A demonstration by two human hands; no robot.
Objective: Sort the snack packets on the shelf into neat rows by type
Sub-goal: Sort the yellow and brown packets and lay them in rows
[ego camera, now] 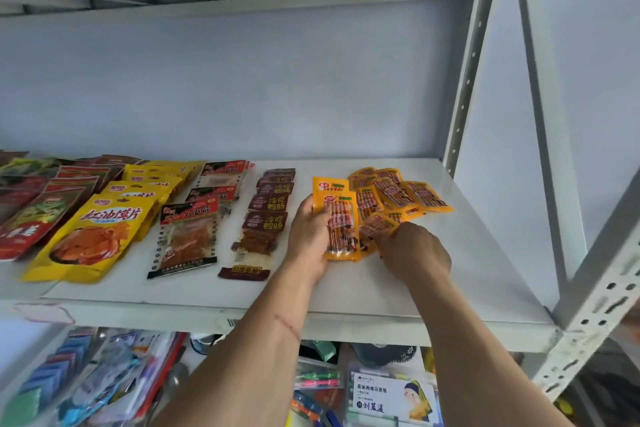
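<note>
Shelf: white board [433, 288] in a grey metal rack, snack packets lying flat on it in rows running front to back.
Orange packets: glossy orange-yellow sachets with a clear window showing thin reddish-brown sticks; a loose, fanned cluster [398, 192] lies at the right rear of the shelf.
Left hand: left hand [309, 236] grips a small stack of orange packets [341, 229], thumb over the front, fingers curled behind.
Right hand: right hand [417, 248] pinches one tilted orange packet [377, 227] just beside that stack, fingers curled down onto it.
Brown row: dark brown packets [268, 215] with yellow lettering, just left of the left hand.
Red-label row: clear packets with red-and-black headers [188, 236].
Yellow row: big yellow pouches [100, 236], overlapping.
Far left: red and green packets [31, 215], blurred.
</note>
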